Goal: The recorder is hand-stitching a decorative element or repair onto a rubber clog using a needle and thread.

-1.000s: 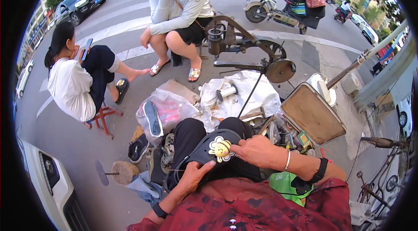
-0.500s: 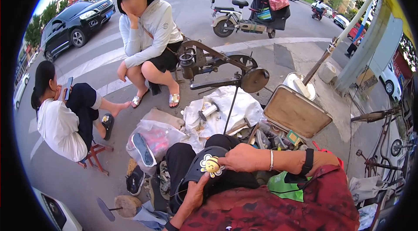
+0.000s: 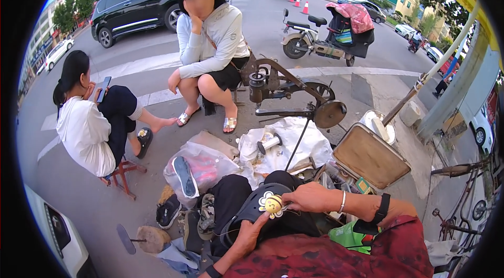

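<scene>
A dark clog (image 3: pixel 253 202) lies across my lap, with a yellow bee decoration (image 3: pixel 272 204) with white wings on its upper. My left hand (image 3: pixel 251 236) holds the clog from the near side, its thumb just below the bee and its other fingers hidden by the shoe. From the right, my right hand (image 3: pixel 311 197) reaches over with fingers pinched together at the bee's right edge; its fingertips are partly hidden. A thin thread seems to show beside my left hand.
A hand-cranked sewing machine (image 3: pixel 294 92) stands ahead, beyond a white cloth (image 3: pixel 252 147) with a spool (image 3: pixel 269 143). An open case (image 3: pixel 371 153) and loose tools lie right. Shoes (image 3: pixel 168 211) and a plastic bag (image 3: pixel 210 160) are left. Two people sit facing me (image 3: pixel 215 42).
The whole view has shifted, so the scene sits farther right and lower. The black car has moved right along the road. Both hands stay at the clog and its bee.
</scene>
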The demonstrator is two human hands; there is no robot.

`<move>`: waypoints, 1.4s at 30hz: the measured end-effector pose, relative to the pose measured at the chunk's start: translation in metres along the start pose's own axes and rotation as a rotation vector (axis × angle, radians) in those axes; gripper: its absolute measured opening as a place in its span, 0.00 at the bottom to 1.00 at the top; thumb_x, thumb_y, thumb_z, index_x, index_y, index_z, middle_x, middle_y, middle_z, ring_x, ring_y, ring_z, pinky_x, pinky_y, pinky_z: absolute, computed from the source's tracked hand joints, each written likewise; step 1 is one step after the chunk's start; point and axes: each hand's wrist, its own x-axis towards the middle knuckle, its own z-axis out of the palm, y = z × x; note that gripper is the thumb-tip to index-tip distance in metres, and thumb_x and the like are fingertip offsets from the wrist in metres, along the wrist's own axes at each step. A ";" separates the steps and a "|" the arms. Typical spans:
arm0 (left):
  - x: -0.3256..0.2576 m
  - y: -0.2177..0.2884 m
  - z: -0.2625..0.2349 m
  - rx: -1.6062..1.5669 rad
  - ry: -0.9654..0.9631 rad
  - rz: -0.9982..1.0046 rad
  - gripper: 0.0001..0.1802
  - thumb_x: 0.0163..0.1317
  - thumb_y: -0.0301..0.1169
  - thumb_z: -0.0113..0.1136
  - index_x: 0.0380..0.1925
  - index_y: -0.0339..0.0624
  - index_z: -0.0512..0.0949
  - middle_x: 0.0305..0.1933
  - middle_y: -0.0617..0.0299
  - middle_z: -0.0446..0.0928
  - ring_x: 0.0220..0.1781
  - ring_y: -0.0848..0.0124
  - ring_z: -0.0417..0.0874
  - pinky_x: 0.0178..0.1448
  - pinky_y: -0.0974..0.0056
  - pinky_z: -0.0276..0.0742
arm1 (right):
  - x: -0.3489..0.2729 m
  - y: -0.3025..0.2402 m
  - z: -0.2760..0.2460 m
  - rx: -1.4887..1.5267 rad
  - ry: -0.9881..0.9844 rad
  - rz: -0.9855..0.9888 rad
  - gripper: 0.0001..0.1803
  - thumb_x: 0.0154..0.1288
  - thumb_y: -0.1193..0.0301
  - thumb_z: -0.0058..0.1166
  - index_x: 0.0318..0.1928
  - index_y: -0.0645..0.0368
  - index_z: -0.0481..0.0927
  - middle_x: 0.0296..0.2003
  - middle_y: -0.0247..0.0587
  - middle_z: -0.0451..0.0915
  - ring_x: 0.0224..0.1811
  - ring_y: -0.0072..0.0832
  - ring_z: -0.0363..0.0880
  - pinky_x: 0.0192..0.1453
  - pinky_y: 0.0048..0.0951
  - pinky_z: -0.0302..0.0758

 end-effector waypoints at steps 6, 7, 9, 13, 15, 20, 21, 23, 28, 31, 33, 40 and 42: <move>0.005 -0.006 0.000 -0.029 0.006 -0.014 0.33 0.65 0.34 0.68 0.65 0.32 0.66 0.64 0.56 0.73 0.64 0.70 0.74 0.69 0.65 0.68 | 0.008 0.002 -0.010 -0.088 -0.059 -0.056 0.12 0.67 0.60 0.55 0.47 0.49 0.79 0.26 0.45 0.82 0.31 0.47 0.83 0.32 0.48 0.75; 0.005 -0.005 0.000 -0.030 0.012 -0.011 0.33 0.65 0.34 0.68 0.65 0.32 0.66 0.64 0.56 0.73 0.64 0.70 0.74 0.69 0.65 0.68 | 0.008 0.004 -0.009 -0.085 -0.050 -0.075 0.12 0.67 0.59 0.55 0.47 0.49 0.79 0.26 0.46 0.82 0.31 0.47 0.83 0.32 0.48 0.75; 0.005 -0.002 0.001 0.012 -0.010 -0.025 0.33 0.65 0.36 0.67 0.65 0.33 0.67 0.64 0.57 0.73 0.63 0.70 0.74 0.69 0.65 0.68 | 0.008 0.009 -0.004 -0.092 -0.050 -0.077 0.13 0.67 0.59 0.55 0.47 0.49 0.78 0.25 0.46 0.82 0.30 0.47 0.83 0.31 0.49 0.74; 0.009 -0.006 -0.004 0.073 -0.039 0.013 0.32 0.66 0.39 0.66 0.64 0.34 0.69 0.64 0.58 0.73 0.63 0.70 0.74 0.68 0.65 0.67 | 0.007 0.004 -0.008 -0.121 -0.066 -0.049 0.13 0.66 0.60 0.55 0.47 0.49 0.78 0.24 0.46 0.82 0.29 0.47 0.83 0.30 0.49 0.74; 0.014 -0.010 -0.008 0.112 -0.100 -0.012 0.32 0.67 0.36 0.65 0.67 0.38 0.66 0.64 0.60 0.73 0.64 0.71 0.73 0.69 0.64 0.68 | 0.007 0.004 -0.007 -0.125 -0.076 -0.036 0.13 0.66 0.60 0.55 0.48 0.49 0.78 0.25 0.46 0.82 0.30 0.47 0.83 0.31 0.49 0.74; 0.008 0.002 -0.002 0.117 -0.111 -0.024 0.33 0.67 0.36 0.65 0.68 0.38 0.64 0.65 0.60 0.72 0.65 0.71 0.72 0.69 0.64 0.68 | 0.010 0.002 -0.007 -0.112 -0.097 0.013 0.13 0.66 0.61 0.55 0.48 0.49 0.78 0.26 0.46 0.83 0.31 0.48 0.83 0.33 0.49 0.75; 0.006 0.004 0.001 0.108 -0.106 -0.011 0.33 0.67 0.36 0.65 0.68 0.39 0.64 0.65 0.60 0.71 0.65 0.71 0.72 0.69 0.64 0.68 | 0.009 0.000 -0.009 -0.110 -0.099 0.010 0.13 0.66 0.61 0.55 0.48 0.49 0.78 0.26 0.46 0.83 0.31 0.48 0.83 0.33 0.49 0.75; 0.008 0.002 -0.002 0.107 -0.126 0.007 0.34 0.67 0.37 0.65 0.69 0.39 0.63 0.65 0.61 0.71 0.65 0.71 0.72 0.69 0.64 0.68 | 0.008 -0.007 -0.013 -0.074 -0.099 0.042 0.13 0.67 0.61 0.55 0.48 0.49 0.78 0.28 0.47 0.83 0.33 0.48 0.83 0.35 0.49 0.76; 0.006 0.000 0.000 0.202 -0.051 0.071 0.27 0.69 0.42 0.62 0.61 0.35 0.73 0.60 0.57 0.76 0.61 0.69 0.75 0.67 0.64 0.68 | 0.007 -0.012 -0.007 -0.044 -0.059 0.091 0.13 0.68 0.61 0.54 0.48 0.51 0.78 0.30 0.48 0.83 0.35 0.49 0.83 0.38 0.50 0.76; 0.013 -0.013 -0.015 0.214 -0.060 0.074 0.32 0.67 0.37 0.64 0.66 0.35 0.66 0.64 0.59 0.73 0.63 0.70 0.73 0.68 0.64 0.69 | 0.005 -0.020 -0.005 -0.019 -0.059 0.124 0.13 0.68 0.61 0.54 0.48 0.52 0.77 0.30 0.50 0.83 0.34 0.51 0.83 0.37 0.51 0.76; 0.010 -0.011 -0.013 0.240 -0.019 0.078 0.30 0.67 0.36 0.65 0.65 0.34 0.68 0.62 0.59 0.74 0.63 0.70 0.74 0.67 0.64 0.69 | 0.004 -0.020 -0.002 -0.029 -0.041 0.143 0.12 0.68 0.61 0.54 0.48 0.51 0.77 0.29 0.50 0.83 0.33 0.52 0.83 0.36 0.52 0.76; -0.018 0.022 -0.010 0.450 0.265 0.149 0.28 0.63 0.34 0.66 0.60 0.31 0.73 0.59 0.55 0.78 0.60 0.66 0.77 0.66 0.61 0.70 | 0.007 -0.040 0.022 -0.065 0.063 0.029 0.13 0.67 0.68 0.51 0.50 0.56 0.70 0.30 0.47 0.82 0.30 0.46 0.84 0.32 0.46 0.78; -0.015 0.010 -0.023 0.513 0.251 0.139 0.28 0.63 0.35 0.66 0.60 0.31 0.73 0.59 0.53 0.78 0.61 0.65 0.77 0.66 0.61 0.70 | 0.010 -0.036 0.044 -0.138 0.064 0.006 0.13 0.66 0.69 0.50 0.49 0.57 0.70 0.30 0.46 0.82 0.29 0.44 0.84 0.32 0.44 0.78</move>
